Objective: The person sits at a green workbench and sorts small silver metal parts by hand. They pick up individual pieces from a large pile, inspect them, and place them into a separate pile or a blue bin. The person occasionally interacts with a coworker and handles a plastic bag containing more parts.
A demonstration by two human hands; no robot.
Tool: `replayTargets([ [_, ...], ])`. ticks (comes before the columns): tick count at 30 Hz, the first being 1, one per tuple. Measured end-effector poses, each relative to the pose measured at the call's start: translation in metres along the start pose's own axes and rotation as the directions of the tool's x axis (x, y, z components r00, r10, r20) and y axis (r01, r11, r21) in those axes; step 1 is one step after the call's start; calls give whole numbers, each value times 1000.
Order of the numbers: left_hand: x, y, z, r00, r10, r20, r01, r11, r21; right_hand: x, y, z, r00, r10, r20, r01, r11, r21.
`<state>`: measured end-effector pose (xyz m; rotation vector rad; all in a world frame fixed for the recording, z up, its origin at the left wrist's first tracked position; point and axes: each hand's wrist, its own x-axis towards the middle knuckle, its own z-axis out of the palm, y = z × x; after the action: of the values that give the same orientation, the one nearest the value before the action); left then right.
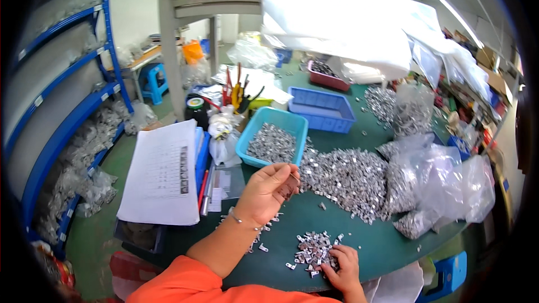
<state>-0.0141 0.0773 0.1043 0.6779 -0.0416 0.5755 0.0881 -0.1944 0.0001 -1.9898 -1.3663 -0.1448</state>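
Note:
My left hand (262, 193) is raised over the green table, its thumb and fingers closed on a flat reddish-brown piece (288, 187) whose exact kind I cannot make out. Low at the front, my right hand (345, 266) rests at the right side of a small pile of metal parts (314, 251). Its thumb and fingertips are apart and touch the pile's edge; no part shows clearly held. More small parts lie loose under my left forearm. Behind my left hand stands a turquoise bin (242, 150) with similar metal parts inside.
A large heap of metal parts (351, 179) spreads across the table (370, 247), beside clear plastic bags (443, 182). Farther back is a blue tray (323, 124). To the left lie printed sheets (157, 174), with pliers (238, 92) standing behind. Blue shelves (62, 112) line the left side.

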Motion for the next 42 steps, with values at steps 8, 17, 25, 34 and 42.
replayTargets([
  [8,-6,33,-15,947,243,-212,-238,970,48,-5,0,-7,999,33,10,-33,999,20],
  [17,7,234,-30,708,598,-376,-412,782,468,-10,12,-3,999,-38,36,37,998,41],
  [25,-54,313,-17,279,887,-367,-254,436,863,-9,15,-6,998,-45,31,44,997,58],
  [34,-100,340,15,270,917,-295,-632,400,664,-8,12,-9,998,-58,33,56,997,60],
  [42,-85,301,37,584,811,-24,-645,482,592,-8,13,-8,998,-48,49,45,998,49],
])
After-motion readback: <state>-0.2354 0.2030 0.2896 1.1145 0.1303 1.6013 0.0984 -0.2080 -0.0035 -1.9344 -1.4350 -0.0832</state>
